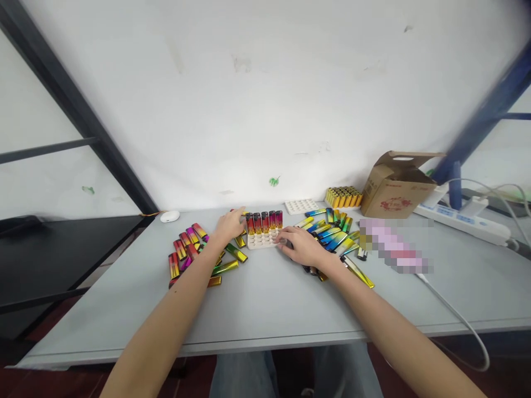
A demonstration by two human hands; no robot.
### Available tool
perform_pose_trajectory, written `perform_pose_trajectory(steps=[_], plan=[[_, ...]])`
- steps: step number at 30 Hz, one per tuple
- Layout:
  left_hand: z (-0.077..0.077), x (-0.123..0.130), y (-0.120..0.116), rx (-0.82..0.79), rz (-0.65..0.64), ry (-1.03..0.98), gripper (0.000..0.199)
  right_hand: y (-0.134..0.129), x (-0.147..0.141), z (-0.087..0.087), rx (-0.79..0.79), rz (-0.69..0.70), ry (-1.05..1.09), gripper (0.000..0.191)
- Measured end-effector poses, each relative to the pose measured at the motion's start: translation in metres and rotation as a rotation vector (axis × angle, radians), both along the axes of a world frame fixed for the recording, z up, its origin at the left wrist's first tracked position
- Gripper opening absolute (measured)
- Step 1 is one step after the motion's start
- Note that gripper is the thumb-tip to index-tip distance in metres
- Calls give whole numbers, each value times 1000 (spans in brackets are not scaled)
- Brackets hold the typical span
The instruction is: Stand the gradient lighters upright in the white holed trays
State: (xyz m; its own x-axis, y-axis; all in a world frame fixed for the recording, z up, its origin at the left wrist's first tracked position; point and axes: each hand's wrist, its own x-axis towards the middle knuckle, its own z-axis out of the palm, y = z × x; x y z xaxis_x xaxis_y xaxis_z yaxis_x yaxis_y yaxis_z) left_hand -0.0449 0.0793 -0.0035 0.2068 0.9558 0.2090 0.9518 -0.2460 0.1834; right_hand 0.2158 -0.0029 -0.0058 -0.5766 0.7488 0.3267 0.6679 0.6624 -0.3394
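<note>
Several red, purple and yellow lighters (265,223) stand upright along the back row of a white holed tray (259,243). At the left end of that row is my left hand (231,225), its fingers bent; whatever they hold is mostly hidden. My right hand (299,246) rests by the tray's right front corner, fingers curled round a small dark-ended piece that looks like a lighter. Under and beside my left forearm lies a loose pile of red, purple and green lighters (191,243). Blue, green and yellow lighters (332,237) lie in a second pile beyond my right hand.
Against the wall sit another white holed tray (301,207) and a tray packed with upright yellow lighters (343,197). An open cardboard box (390,190), a power strip (464,221) and a blurred pink item with a cable (392,246) occupy the right. A white mouse-shaped object (170,216) sits back left.
</note>
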Motion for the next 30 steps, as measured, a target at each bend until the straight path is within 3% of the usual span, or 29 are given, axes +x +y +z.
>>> perform_pose_trajectory(steps=[4,9,15,20,26,30], plan=[[-6,5,-9,95,47,-1,46,-1,0,1,3,-9,-11,18],[-8,8,-15,76,115,-50,19,-1,0,-1,0,-10,-16,19],[-7,8,-18,59,184,-124,12,1,2,-4,4,1,-6,22],[-6,11,-20,57,244,-169,14,2,2,-6,5,16,-1,23],[-2,11,-25,54,394,-90,44,1,3,-4,7,12,-3,22],[2,9,-24,6,404,-47,41,1,3,-3,-3,14,-3,22]])
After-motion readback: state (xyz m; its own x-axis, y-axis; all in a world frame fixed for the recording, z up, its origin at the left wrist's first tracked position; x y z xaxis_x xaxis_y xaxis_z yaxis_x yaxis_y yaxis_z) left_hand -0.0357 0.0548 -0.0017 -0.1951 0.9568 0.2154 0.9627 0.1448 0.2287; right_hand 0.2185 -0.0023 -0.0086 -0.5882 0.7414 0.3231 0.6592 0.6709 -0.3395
